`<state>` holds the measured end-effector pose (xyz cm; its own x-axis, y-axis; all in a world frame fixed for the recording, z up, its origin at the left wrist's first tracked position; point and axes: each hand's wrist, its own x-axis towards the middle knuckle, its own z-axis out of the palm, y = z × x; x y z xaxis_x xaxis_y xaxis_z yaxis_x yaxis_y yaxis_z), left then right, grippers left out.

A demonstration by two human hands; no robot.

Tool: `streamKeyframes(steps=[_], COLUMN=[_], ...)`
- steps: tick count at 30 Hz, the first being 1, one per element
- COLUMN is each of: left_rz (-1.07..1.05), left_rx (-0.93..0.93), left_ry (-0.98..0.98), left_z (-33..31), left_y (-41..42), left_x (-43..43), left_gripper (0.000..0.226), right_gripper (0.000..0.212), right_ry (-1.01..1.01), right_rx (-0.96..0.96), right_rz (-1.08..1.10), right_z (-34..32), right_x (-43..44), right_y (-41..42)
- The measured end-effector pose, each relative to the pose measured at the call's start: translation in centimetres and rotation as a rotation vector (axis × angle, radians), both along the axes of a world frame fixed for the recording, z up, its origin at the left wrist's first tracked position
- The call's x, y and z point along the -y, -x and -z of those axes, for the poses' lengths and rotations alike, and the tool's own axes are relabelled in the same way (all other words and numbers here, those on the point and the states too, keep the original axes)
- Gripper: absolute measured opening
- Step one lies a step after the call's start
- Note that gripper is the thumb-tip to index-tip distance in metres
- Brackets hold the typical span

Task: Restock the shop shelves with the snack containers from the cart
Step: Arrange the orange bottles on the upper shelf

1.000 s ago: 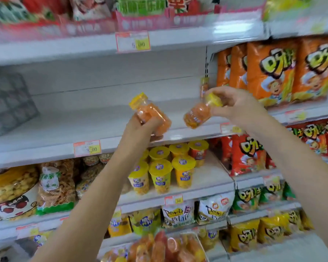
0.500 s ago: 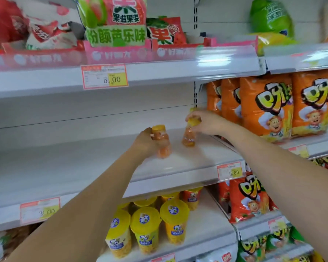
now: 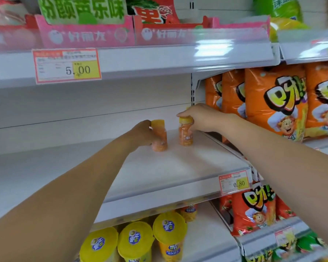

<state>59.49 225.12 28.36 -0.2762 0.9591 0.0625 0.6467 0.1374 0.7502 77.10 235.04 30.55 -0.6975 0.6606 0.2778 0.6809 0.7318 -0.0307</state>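
Two small clear snack bottles with yellow caps and orange contents stand upright on the white middle shelf (image 3: 178,167), toward its back right. My left hand (image 3: 142,133) grips the left bottle (image 3: 159,138) around its body from the left side. My right hand (image 3: 201,118) holds the right bottle (image 3: 186,134) by its yellow cap from above. The two bottles stand side by side with a small gap between them. The cart is out of view.
Orange snack bags (image 3: 273,103) fill the shelf section just right of the bottles. Pink display boxes (image 3: 83,35) sit on the shelf above, with a 5.00 price tag (image 3: 66,66). Yellow-lidded cups (image 3: 169,235) stand on the shelf below. Red snack bags (image 3: 254,210) hang lower right.
Both hands have carried the bottles from the air in front of the shelf edge deep onto the middle shelf and set them upright there. The camera view has risen.
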Motion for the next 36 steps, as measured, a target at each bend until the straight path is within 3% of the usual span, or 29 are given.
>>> streamKeyframes(steps=[2, 6, 11, 15, 19, 22, 25, 27, 31, 36], left_rz=[0.015, -0.035, -0.146, -0.171, -0.220, -0.254, -0.330, -0.363, -0.366, -0.347], left_rx=[-0.008, -0.188, -0.204, -0.209, -0.191, -0.198, -0.207, -0.203, -0.215, -0.235], left_ry=[0.015, 0.024, -0.018, 0.000, -0.036, -0.046, -0.092, -0.129, -0.135, -0.124], left_z=[0.0, 0.9, 1.7, 1.9, 1.8, 2.0, 2.8, 3.2, 3.3, 3.1], left_y=[-0.4, -0.5, -0.1, -0.6, -1.4, -1.4, -1.0, -0.8, -0.2, -0.3], left_x=[-1.0, -3.0, -6.1, -8.3, -10.3, -11.5, -12.3, -12.8, -13.2, -12.8], left_gripper=[0.033, 0.045, 0.046, 0.035, 0.038, 0.023, 0.049, 0.053, 0.049, 0.025], right_gripper=[0.067, 0.062, 0.050, 0.063, 0.050, 0.048, 0.048, 0.048, 0.042, 0.043], right_ry=[-0.060, -0.204, -0.228, -0.196, -0.205, -0.250, -0.281, -0.295, -0.328, -0.340], right_rx=[0.040, 0.090, 0.053, 0.081, 0.104, 0.106, 0.092, 0.060, 0.055, 0.074], right_rz=[0.015, 0.039, 0.049, 0.084, 0.102, 0.090, 0.073, 0.083, 0.092, 0.111], right_z=[0.0, 0.1, 0.5, -0.3, -0.4, -0.2, 0.1, 0.5, 0.9, 0.8], right_x=[-0.6, -2.3, -4.7, -5.6, -6.9, -7.8, -8.5, -8.9, -9.3, -8.7], right_y=[0.2, 1.1, 2.5, 2.9, 3.6, 4.1, 4.4, 4.7, 4.8, 4.8])
